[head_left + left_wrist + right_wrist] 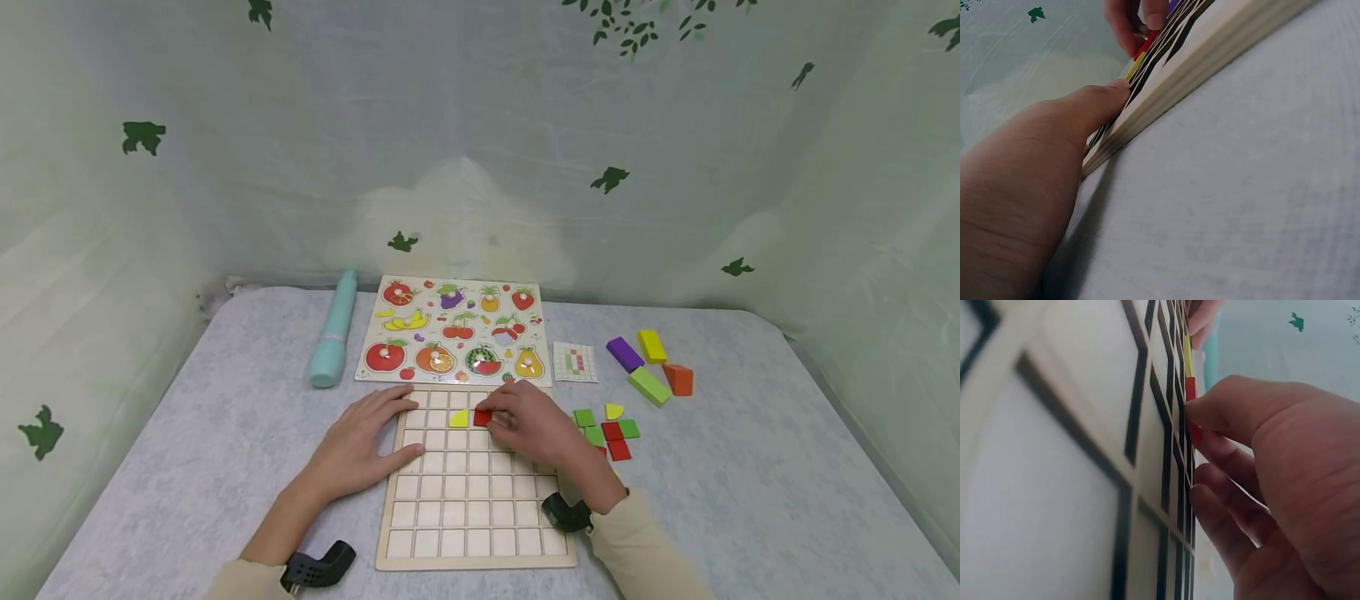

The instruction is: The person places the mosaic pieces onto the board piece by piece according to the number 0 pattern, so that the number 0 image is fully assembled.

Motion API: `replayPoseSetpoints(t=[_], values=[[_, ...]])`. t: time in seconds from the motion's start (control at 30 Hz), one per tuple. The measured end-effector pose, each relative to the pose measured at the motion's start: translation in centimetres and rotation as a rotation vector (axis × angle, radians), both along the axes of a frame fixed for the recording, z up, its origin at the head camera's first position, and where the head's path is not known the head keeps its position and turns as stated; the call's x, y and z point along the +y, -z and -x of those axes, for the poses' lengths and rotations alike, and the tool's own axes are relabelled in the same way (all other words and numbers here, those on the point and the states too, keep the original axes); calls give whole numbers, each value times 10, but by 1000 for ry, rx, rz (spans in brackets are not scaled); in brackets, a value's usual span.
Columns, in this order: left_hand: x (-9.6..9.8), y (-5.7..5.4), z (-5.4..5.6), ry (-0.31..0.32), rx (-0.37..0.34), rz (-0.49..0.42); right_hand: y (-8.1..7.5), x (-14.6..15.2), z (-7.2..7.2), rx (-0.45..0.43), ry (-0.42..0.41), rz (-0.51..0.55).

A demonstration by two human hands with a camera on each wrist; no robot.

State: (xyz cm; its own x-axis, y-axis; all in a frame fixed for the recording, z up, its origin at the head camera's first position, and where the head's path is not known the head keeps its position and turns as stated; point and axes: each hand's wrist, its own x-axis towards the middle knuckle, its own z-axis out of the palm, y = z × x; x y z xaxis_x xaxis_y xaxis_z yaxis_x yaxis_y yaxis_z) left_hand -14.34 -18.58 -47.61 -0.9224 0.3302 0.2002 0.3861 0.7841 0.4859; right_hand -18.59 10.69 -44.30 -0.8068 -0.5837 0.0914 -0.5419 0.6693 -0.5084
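Observation:
A wooden grid board (453, 488) lies flat on the table, its squares marked off by thin raised strips. In one square near its far edge sits a yellow tile (458, 419) with a rounded corner. Just right of it, my right hand (536, 427) pinches a red square tile (482, 418) between thumb and fingers, low over the grid. The right wrist view has the red tile (1190, 387) at the thumb tip, beside the yellow one (1188, 356). My left hand (358, 446) rests on the board's left edge, fingers spread and thumb on the rim.
Several green, red and yellow tiles (618, 450) lie right of the board. Beyond them are purple, yellow, green and orange blocks (649, 387). A small pattern card (575, 362) and a fruit puzzle board (420, 337) lie behind, with a teal case (332, 337) at left.

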Motion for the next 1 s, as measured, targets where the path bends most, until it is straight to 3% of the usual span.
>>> replayPoseSetpoints(t=[0.23, 0.63, 1.0], values=[[-1, 1, 0, 3, 3, -3, 1, -4, -4, 48, 11, -23], [-1, 2, 0, 4, 7, -11, -8, 5, -6, 6, 4, -45], [-1, 1, 0, 7, 14, -8, -29, 38, -4, -72, 185, -50]])
